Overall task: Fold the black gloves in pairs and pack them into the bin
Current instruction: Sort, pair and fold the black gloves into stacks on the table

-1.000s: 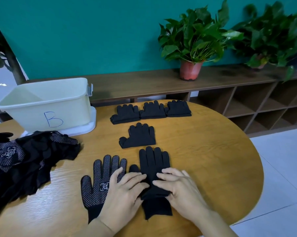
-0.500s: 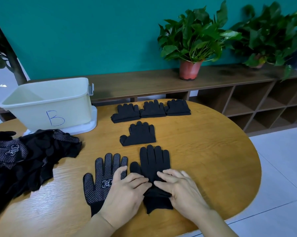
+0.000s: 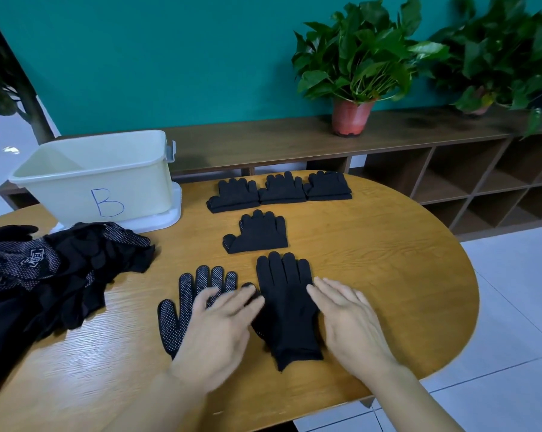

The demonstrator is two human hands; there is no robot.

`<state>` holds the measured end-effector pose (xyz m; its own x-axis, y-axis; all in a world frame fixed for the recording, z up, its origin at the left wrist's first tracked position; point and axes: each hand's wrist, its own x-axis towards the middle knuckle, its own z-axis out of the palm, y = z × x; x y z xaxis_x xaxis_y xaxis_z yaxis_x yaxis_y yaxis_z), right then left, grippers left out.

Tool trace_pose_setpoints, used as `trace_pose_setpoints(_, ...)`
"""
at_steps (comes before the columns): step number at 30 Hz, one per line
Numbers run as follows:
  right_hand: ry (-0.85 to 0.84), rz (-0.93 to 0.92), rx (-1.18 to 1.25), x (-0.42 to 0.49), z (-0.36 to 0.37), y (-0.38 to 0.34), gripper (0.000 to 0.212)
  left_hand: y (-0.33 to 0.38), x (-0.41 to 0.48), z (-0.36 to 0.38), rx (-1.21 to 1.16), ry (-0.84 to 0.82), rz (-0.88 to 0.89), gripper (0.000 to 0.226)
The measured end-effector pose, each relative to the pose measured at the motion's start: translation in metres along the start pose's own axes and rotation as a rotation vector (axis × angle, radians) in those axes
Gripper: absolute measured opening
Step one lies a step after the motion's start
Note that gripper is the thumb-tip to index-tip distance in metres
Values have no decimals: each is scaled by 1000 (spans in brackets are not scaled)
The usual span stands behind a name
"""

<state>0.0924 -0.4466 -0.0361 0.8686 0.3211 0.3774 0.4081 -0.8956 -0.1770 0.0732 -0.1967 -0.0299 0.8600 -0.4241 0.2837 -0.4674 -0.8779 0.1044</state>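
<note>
Laying the left hand (image 3: 219,325) flat, fingers straight and a little spread, over the palm of a black knit glove speckled with white grip dots (image 3: 185,294), with the fingertips reaching across to the thumb side of a plain black knit glove (image 3: 285,304) just beside it. Resting the right hand (image 3: 347,319) flat as well, fingers straight and close together, against the right edge of the plain glove. Gripping and pinching nothing with either hand.

Showing both gloves spread flat side by side near the front edge of a round table of yellow-brown wood (image 3: 388,260), fingers pointing away, cuffs toward the person. Showing, just beyond the plain glove, a folded pair of black gloves (image 3: 257,233), and farther back a row of three more folded black pairs (image 3: 282,190) touching edge to edge near the table's far rim.

Taking in, at the left of the table, a dark pile of loose black gloves (image 3: 76,269), some turned dots-up with a white logo. Taking in, behind that pile, a pale cream plastic bin (image 3: 91,182) marked with a blue letter B, sitting on a white plastic base (image 3: 173,210), well apart from the folded pairs.

Noting, behind the table, a long brown wooden shelf unit (image 3: 263,138) against a teal wall (image 3: 138,57), carrying a leafy green plant in a terracotta-red pot (image 3: 352,116).
</note>
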Motion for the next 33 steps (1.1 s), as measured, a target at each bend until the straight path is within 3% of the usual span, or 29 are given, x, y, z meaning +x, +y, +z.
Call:
trace_pose_setpoints(4, 0, -14, -8, 18, 5, -16, 40, 18, 26, 11, 57, 52, -145, 50)
trace_pose_setpoints(10, -417, -26, 26, 48, 10, -22, 85, 45, 39, 46, 108, -62, -204, 59)
trace_pose_setpoints(13, -514, -62, -10, 48, 19, -9, 84, 45, 34, 56, 108, -121, -247, 74)
trace_pose_setpoints(19, -527, -135, -68, 54, 24, 12, 83, 44, 32, 59, 119, -113, -311, 85)
trace_pose_setpoints(25, -426, -132, -1, 59, 20, 21, 75, 28, 55, 47, 126, 25, -178, 65)
trace_pose_setpoints(31, -527, -181, -28, 73, 31, 15, 74, 23, 74, 44, 175, -320, -172, 87)
trace_pose_setpoints(33, -537, -188, -50, 79, 31, 18, 69, 21, 75, 46, 213, -334, -150, 87)
